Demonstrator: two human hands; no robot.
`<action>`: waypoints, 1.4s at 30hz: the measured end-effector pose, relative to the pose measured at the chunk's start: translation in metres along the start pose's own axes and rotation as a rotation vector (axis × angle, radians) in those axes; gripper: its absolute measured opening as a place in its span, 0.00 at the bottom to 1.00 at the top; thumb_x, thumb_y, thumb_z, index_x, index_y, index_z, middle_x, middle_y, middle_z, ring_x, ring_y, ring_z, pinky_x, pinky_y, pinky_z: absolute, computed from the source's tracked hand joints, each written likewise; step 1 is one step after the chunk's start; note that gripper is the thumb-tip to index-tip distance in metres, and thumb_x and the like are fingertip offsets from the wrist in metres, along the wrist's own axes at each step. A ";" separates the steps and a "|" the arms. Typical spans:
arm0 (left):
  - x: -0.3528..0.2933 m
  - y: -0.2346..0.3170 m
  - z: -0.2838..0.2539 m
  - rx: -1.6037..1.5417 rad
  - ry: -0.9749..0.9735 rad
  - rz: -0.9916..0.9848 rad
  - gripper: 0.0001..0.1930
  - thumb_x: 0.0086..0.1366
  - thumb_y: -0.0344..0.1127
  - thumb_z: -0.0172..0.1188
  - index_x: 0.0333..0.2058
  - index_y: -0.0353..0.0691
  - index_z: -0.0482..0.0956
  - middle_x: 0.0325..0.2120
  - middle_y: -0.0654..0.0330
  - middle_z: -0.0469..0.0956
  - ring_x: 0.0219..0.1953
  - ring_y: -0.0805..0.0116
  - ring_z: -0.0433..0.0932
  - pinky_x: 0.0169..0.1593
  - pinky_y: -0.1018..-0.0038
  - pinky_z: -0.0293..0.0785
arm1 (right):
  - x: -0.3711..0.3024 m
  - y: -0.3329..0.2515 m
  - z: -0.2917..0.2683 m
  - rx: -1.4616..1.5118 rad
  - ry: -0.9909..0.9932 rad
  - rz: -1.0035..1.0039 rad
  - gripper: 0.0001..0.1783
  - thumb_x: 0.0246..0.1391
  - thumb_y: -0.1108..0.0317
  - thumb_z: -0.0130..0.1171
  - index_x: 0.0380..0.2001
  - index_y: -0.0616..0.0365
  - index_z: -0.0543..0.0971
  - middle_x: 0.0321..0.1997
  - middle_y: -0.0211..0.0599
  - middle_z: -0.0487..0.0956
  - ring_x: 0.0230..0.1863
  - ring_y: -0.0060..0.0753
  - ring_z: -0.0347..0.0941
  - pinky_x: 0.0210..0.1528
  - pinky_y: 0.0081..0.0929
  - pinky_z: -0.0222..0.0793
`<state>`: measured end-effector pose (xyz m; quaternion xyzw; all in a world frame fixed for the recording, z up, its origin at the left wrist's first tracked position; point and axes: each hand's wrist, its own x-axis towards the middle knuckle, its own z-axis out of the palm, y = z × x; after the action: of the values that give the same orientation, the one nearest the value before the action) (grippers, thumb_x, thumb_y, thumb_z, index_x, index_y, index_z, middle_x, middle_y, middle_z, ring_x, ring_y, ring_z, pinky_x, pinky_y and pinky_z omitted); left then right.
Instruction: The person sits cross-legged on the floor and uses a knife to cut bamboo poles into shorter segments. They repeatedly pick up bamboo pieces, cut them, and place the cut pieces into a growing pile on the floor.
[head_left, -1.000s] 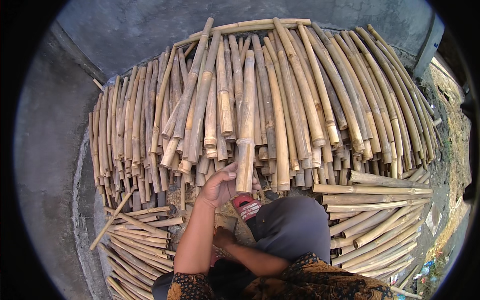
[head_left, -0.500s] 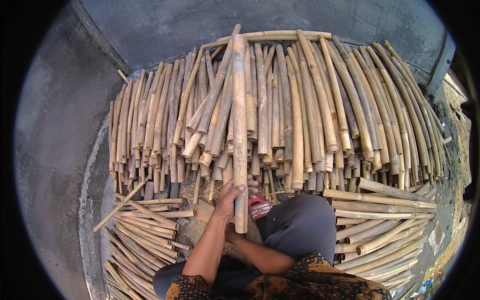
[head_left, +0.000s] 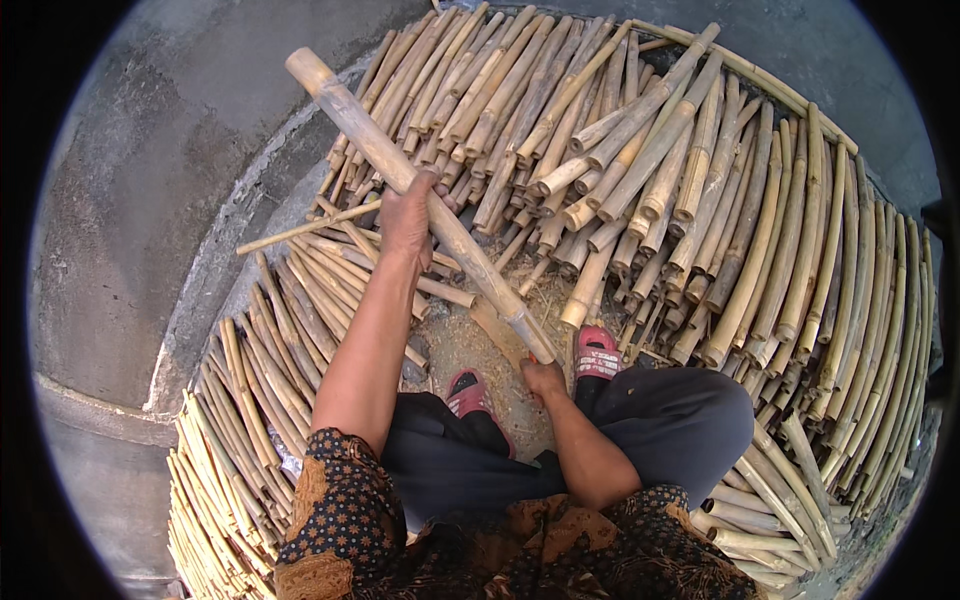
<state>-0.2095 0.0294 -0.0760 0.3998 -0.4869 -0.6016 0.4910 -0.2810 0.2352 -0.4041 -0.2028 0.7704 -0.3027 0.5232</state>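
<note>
A thick tan bamboo pole (head_left: 375, 145) slants across the view from upper left to lower middle. My left hand (head_left: 408, 218) is wrapped around it near its middle, holding it off the ground. Close by the pole's lower end is my right hand (head_left: 543, 380), its fingers closed. A bit of orange shows at the top of that fist, but what it grips is mostly hidden. A flat brown piece (head_left: 497, 332) reaches toward this hand, partly behind the pole; whether the two are joined I cannot tell.
A large stack of bamboo poles (head_left: 780, 230) spreads across the far side and right. More bamboo lies at the left (head_left: 230, 430) and lower right (head_left: 760, 500). Grey walls (head_left: 180, 150) stand beyond. My feet, in red-and-white footwear (head_left: 597, 355), rest amid wood shavings.
The view has turned left. The pole has swung from upright in the picture to a slant, its top to the left. My left hand grips it farther from its near end; my right hand now shows plainly.
</note>
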 end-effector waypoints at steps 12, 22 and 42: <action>-0.027 0.023 -0.130 -0.181 0.113 0.186 0.33 0.71 0.47 0.60 0.66 0.37 0.59 0.52 0.45 0.73 0.54 0.51 0.78 0.59 0.53 0.74 | -0.032 -0.035 -0.032 -0.295 -0.001 -0.048 0.33 0.54 0.47 0.57 0.50 0.68 0.82 0.52 0.65 0.82 0.56 0.60 0.79 0.60 0.46 0.72; -0.038 0.065 -0.170 -0.007 0.344 0.570 0.28 0.74 0.50 0.59 0.60 0.35 0.65 0.54 0.43 0.73 0.48 0.54 0.81 0.53 0.54 0.83 | -0.060 -0.049 -0.023 -0.253 0.175 -0.397 0.17 0.58 0.57 0.61 0.37 0.62 0.81 0.25 0.46 0.80 0.26 0.42 0.78 0.35 0.36 0.73; -0.010 0.077 -0.161 -0.085 0.297 0.612 0.08 0.67 0.30 0.65 0.36 0.37 0.74 0.25 0.59 0.75 0.27 0.68 0.77 0.34 0.69 0.79 | -0.096 -0.063 -0.023 -0.516 0.238 -0.793 0.15 0.67 0.58 0.60 0.35 0.61 0.77 0.22 0.37 0.79 0.23 0.29 0.79 0.26 0.32 0.72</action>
<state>-0.0375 0.0048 -0.0334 0.2977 -0.4822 -0.3813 0.7304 -0.2672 0.2547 -0.2894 -0.5679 0.7379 -0.2991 0.2086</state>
